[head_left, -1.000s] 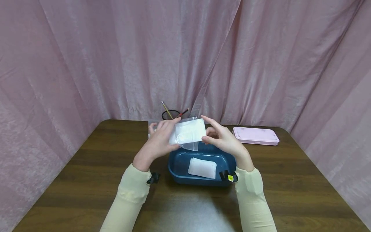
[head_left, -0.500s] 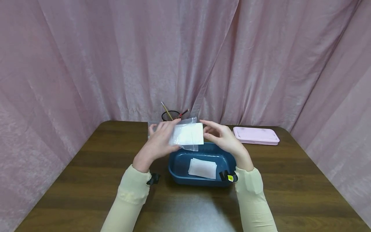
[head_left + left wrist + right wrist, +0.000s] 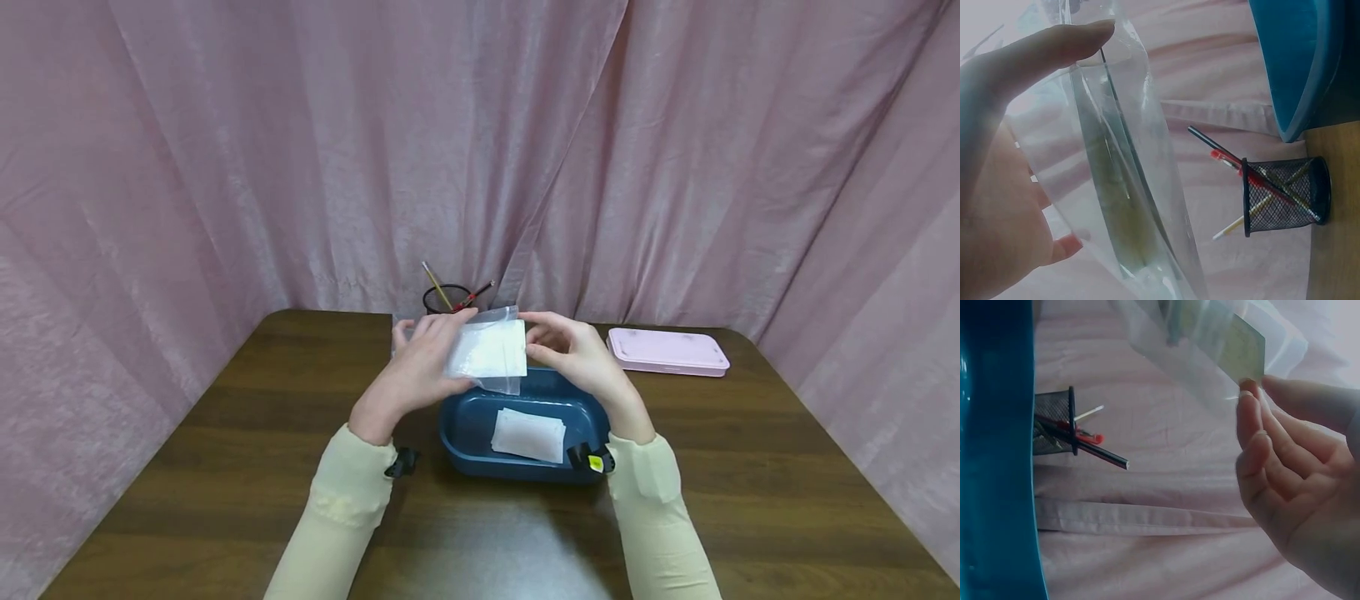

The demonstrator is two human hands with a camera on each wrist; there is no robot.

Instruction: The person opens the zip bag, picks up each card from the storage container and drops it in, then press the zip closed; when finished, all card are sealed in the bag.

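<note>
In the head view, at the middle of the frame, the left hand (image 3: pixel 420 367) holds a clear plastic bag (image 3: pixel 487 350) with a white sheet inside above the blue tub (image 3: pixel 465 433) on the counter (image 3: pixel 187 467), while the right hand (image 3: pixel 581 358) pinches the bag's right edge. The left wrist view shows the bag (image 3: pixel 1122 187) lying across the left palm, fingers (image 3: pixel 1047 50) nearly straight along it, with the mesh pen cup (image 3: pixel 1282 195) at lower right. In the right wrist view, the right hand's curled fingers (image 3: pixel 1254 437) meet the bag's (image 3: pixel 1210 344) corner at upper right.

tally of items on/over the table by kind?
Clear plastic bag with white pad: 1
Loose white pad: 1
Blue tub: 1
Pink case: 1
Mesh pen cup: 1
Total: 5
</note>
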